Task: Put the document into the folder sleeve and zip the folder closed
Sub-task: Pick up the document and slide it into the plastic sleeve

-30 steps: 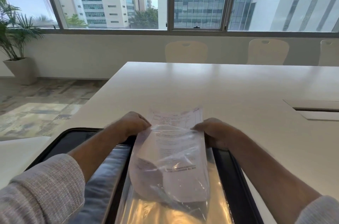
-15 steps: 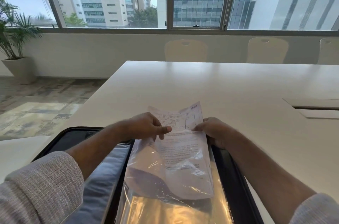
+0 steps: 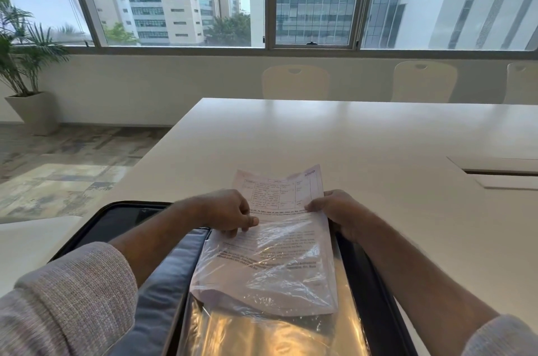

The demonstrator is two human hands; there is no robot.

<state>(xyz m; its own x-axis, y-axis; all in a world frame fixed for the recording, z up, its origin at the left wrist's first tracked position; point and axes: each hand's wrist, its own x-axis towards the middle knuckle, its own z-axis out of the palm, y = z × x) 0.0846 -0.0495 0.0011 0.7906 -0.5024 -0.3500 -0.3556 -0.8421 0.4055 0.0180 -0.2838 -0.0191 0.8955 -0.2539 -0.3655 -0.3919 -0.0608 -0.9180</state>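
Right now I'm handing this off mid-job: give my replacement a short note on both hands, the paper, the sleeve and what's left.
Left hand pinches the clear sleeve at its mouth.
Right hand grips the document and sleeve at the right edge.
Document is mostly in; its top strip sticks out.
Folder lies open on the table, unzipped.
Left: seat the page fully, zip the folder.

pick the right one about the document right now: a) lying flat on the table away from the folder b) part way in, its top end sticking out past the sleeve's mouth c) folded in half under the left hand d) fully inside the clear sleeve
b: the lower part of the document shows through the clear sleeve, while its top end with the printed grid lies bare past the sleeve's mouth, held between the left hand and the right hand.
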